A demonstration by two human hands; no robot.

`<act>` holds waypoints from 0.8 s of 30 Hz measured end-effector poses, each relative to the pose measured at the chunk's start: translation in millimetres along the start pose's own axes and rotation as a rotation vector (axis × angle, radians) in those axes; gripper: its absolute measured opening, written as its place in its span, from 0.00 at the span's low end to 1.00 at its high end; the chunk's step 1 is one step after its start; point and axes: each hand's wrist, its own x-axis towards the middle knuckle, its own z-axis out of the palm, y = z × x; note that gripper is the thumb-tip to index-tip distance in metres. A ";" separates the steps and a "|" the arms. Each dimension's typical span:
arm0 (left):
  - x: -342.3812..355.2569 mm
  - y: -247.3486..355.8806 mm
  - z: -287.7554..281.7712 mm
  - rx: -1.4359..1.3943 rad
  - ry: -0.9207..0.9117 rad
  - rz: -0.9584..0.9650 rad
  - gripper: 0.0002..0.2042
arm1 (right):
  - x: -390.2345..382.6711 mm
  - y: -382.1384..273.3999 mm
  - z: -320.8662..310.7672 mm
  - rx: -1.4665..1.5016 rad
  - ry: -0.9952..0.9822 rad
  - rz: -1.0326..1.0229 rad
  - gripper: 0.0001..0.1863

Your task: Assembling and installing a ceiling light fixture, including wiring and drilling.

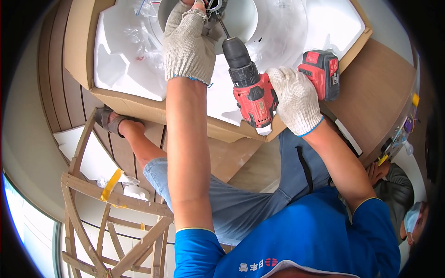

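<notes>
My right hand (294, 99), in a knitted white work glove, is closed around the grip of a red and black cordless drill (256, 102). Its slim bit (223, 25) points up and left, toward a dark ring-shaped metal fitting (216, 5). My left hand (190, 48), gloved too, grips that fitting at the top edge, where its fingers are partly cut off. Whether the bit touches the fitting I cannot tell. Behind both lies a round, pale, hollow housing (248, 18) with clear plastic film (139, 44) around it.
An open cardboard box (132, 104) with white foam packing (118, 72) surrounds the work. At left stands a wooden stepladder (118, 199) with yellow tape. A curved brown tabletop (384, 83) lies at right, with a masked person (394, 192) beside it.
</notes>
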 end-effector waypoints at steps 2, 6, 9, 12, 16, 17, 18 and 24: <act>2.6 0.6 -3.0 -0.018 -0.070 -0.005 0.07 | -0.6 1.2 -2.2 0.022 0.003 0.002 0.19; -0.3 7.6 -4.3 0.034 -0.105 -0.034 0.09 | 0.5 0.7 -3.0 -0.001 -0.026 -0.007 0.16; -3.5 5.6 2.3 0.010 -0.128 -0.008 0.10 | 1.2 0.8 -5.1 0.001 -0.019 -0.009 0.15; -6.4 1.5 7.3 -0.047 -0.104 0.044 0.11 | 2.0 1.6 -4.5 0.011 -0.070 0.020 0.15; -3.2 0.5 0.3 0.000 -0.078 -0.020 0.12 | 3.0 4.6 -5.1 0.008 -0.078 0.006 0.14; -2.8 -0.2 -0.9 -0.003 -0.078 -0.019 0.12 | 3.5 5.2 -4.8 0.006 -0.079 0.005 0.14; -2.8 1.6 0.5 0.004 -0.080 -0.026 0.12 | 4.9 5.8 -5.5 0.011 -0.079 0.001 0.14; 1.5 0.1 -6.8 0.034 -0.078 -0.004 0.13 | 10.6 5.9 -9.0 -0.004 -0.041 -0.046 0.14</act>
